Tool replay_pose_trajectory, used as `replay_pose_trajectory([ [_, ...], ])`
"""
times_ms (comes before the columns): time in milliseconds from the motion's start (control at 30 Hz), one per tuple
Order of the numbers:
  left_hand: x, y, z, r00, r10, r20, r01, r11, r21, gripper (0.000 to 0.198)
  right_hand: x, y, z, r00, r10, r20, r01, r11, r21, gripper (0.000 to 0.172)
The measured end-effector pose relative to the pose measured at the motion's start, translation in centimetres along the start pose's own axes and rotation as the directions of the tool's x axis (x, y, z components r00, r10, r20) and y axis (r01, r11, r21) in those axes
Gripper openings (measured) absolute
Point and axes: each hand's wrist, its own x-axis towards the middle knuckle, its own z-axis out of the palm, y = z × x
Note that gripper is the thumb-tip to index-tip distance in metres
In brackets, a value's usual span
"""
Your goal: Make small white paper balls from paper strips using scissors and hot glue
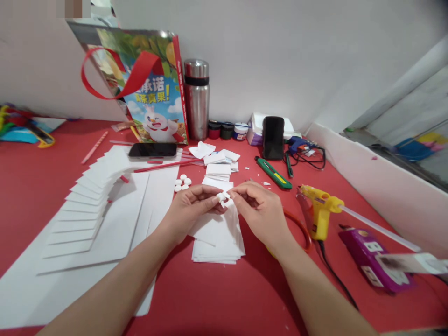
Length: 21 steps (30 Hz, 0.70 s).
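Note:
Above a stack of white paper (219, 249), my two hands meet over a small white piece (223, 198), apparently curled or folded paper. My left hand (196, 205) pinches it between thumb and forefinger. On the other side, my right hand (259, 205) grips its edge with the fingertips. The finer shape of the piece is partly hidden by the fingers. Several small round white pieces (182, 183) lie together just beyond my left hand. Cut white paper rectangles (218, 170) are piled behind the hands.
To the left, a fanned white card staircase (82, 200) stands on large white sheets. A green cutter (273, 172), yellow glue gun (320, 205) and purple box (374, 259) lie right. A phone (153, 150), printed bag (150, 93) and steel flask (197, 100) are at the back.

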Motion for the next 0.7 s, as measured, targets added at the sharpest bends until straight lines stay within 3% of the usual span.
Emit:
replay_pose_trajectory([
  [167,0.02,-0.02,-0.04,0.999,-0.03,-0.021,0.029,0.999,-0.039,0.027,0.03,0.08,0.02,0.994,0.113,0.005,-0.113,0.988,0.103,0.018],
  [267,-0.01,-0.02,-0.04,1.0,-0.004,-0.024,0.004,1.0,-0.002,0.026,0.0,0.02,0.22,0.995,0.094,0.019,-0.095,0.988,0.118,0.013],
  [500,-0.06,0.02,-0.02,0.999,0.045,0.006,-0.045,0.993,0.112,0.025,-0.12,-0.29,0.45,1.0,-0.018,0.02,0.018,0.999,-0.027,0.009],
  [700,-0.07,0.02,-0.09,0.999,0.034,0.011,-0.035,0.991,0.126,0.025,-0.07,-0.15,0.42,0.998,0.049,0.025,-0.049,0.999,0.002,0.009],
])
